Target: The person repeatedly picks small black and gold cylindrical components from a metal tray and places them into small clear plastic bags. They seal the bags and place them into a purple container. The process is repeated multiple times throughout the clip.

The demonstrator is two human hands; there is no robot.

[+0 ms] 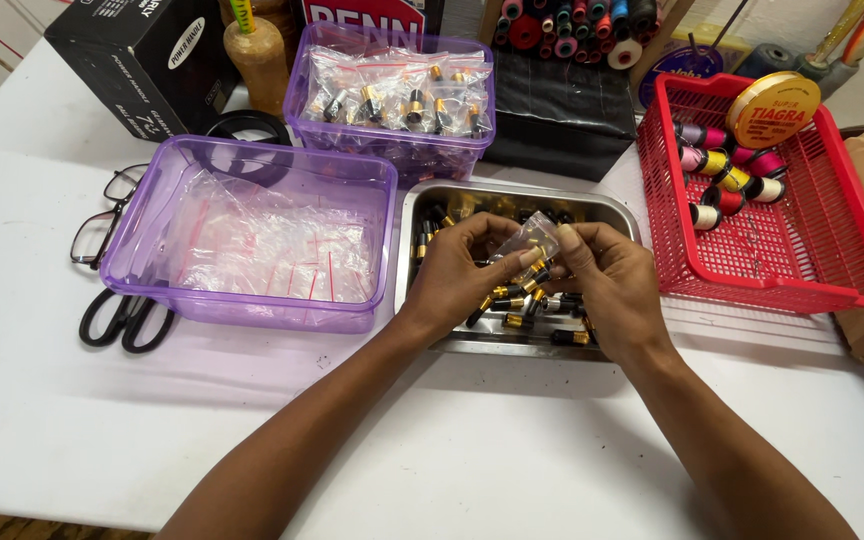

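Observation:
Both my hands meet over a steel tray (415, 212) filled with several small black-and-gold cylindrical parts (517, 322). My left hand (462, 270) and my right hand (607, 275) pinch the same small clear plastic bag (532, 236) between their fingertips, held just above the tray. Left of the tray stands a purple plastic tub (252, 160) holding several empty clear zip bags. Behind the tray a second purple tub (392, 150) holds bags filled with the same black-and-gold parts.
A red plastic basket (802, 250) with thread spools and a round orange line spool stands at the right. Black scissors (127, 318) and glasses (102, 215) lie at the left. A black box, a wooden bottle and a rack of thread spools stand along the back of the white table (452, 450).

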